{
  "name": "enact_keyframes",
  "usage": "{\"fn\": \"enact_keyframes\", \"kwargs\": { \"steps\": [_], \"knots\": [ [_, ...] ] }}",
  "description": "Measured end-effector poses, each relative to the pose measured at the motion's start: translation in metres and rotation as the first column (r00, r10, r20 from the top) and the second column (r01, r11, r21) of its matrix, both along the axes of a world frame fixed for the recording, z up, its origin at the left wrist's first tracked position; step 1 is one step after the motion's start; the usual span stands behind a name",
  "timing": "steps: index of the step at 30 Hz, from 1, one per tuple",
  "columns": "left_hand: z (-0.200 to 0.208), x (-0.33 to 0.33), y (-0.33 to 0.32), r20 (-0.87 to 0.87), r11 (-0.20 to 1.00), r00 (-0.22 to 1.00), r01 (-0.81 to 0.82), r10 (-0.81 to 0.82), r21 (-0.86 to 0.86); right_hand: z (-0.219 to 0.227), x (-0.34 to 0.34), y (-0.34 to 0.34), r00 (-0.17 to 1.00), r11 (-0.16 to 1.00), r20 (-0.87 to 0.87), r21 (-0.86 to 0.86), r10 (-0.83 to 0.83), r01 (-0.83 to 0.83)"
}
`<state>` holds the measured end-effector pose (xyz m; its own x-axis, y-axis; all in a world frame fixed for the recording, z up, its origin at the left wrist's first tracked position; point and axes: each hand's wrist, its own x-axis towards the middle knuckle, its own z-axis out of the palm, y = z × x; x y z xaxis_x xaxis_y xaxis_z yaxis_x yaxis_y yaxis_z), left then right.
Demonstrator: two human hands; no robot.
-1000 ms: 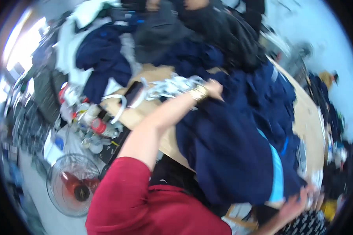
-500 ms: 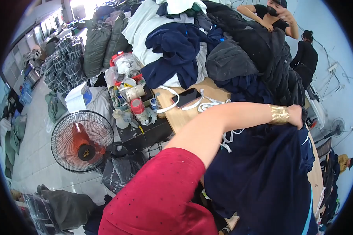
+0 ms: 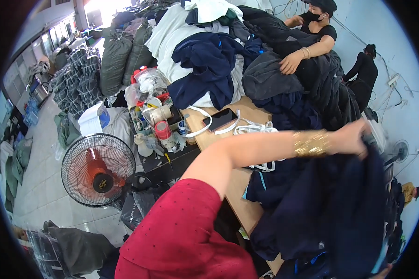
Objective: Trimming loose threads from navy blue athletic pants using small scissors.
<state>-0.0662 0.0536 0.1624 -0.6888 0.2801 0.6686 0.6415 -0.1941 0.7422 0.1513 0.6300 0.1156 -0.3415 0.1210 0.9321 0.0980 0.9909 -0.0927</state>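
My left arm, in a red sleeve with a gold bracelet, reaches across to the right. My left hand (image 3: 351,138) is closed on the upper edge of a dark navy garment (image 3: 330,209) with a light blue stripe, and lifts it so that the cloth hangs down, blurred by motion. More navy cloth (image 3: 265,188) with light blue trim lies beneath on the wooden table. At the lower right, beside the hanging garment, a small skin-toned sliver looks like part of my right hand (image 3: 385,271); its fingers are hidden.
White tape (image 3: 253,129) and a phone (image 3: 220,119) lie on the table (image 3: 239,179). A crate of spools and bottles (image 3: 160,130) stands left of it, near a fan (image 3: 97,169). Piled garments (image 3: 209,65) fill the far side, where a co-worker's hand (image 3: 291,62) rests.
My left hand has raised the navy garment's edge off the table, uncovering blue-trimmed cloth beneath. The co-worker has turned and laid a hand on the dark pile.
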Motion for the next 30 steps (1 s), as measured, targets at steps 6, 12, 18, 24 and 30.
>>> {"fn": "enact_keyframes", "kwargs": {
  "steps": [6, 12, 18, 24, 30],
  "knots": [
    [-0.154, 0.041, -0.038, 0.694, 0.967, 0.718, 0.139, 0.052, -0.216, -0.125, 0.056, -0.084, 0.722, 0.901, 0.540, 0.272, -0.433, 0.337],
    [-0.151, 0.073, -0.049, 0.567, 0.996, 0.820, 0.059, -0.084, 0.063, -0.140, 0.063, -0.128, 0.844, 0.909, 0.531, -0.315, -0.068, 0.272],
    [-0.149, 0.087, -0.037, 0.646, 0.981, 0.739, 0.130, -0.191, 0.142, -0.139, 0.080, -0.175, 0.801, 0.880, 0.588, -0.319, -0.108, 0.353],
    [-0.156, 0.084, -0.038, 0.598, 0.990, 0.790, 0.131, -0.134, 0.049, -0.140, 0.104, -0.222, 0.812, 0.832, 0.545, -0.336, -0.210, 0.441],
    [-0.147, 0.088, -0.040, 0.611, 0.990, 0.780, 0.128, -0.135, 0.056, -0.139, 0.113, -0.262, 0.810, 0.868, 0.576, -0.341, -0.110, 0.361]
  ]
}}
